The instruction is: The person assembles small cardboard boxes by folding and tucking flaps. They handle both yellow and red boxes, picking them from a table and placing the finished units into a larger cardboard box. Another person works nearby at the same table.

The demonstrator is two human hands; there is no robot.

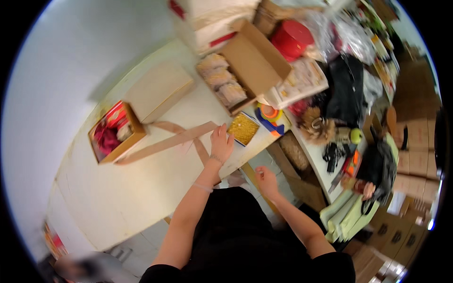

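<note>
My left hand [221, 145] reaches over the table, fingers stretched forward and thumb apart, at the end of a long tan ribbon [177, 140]. I cannot tell whether the fingertips press on it. Just right of those fingers sits a small open box of gold-coloured small pieces [243, 129]. The ribbon runs left to an open box [133, 147] with dark red cloth and a bright red piece inside; another length of it crosses beneath. My right hand [267, 183] is closed, held past the table's front edge; what its fingers hold, if anything, is hidden.
Behind the ribbon stands a closed beige box [160, 89]. An open cardboard box [257, 59] with wrapped bundles is at the back. Tape rolls [270, 112] lie near the gold pieces. The right-hand table carries a red round box [292, 40], a black bag [345, 89] and a brown fluffy item [315, 127].
</note>
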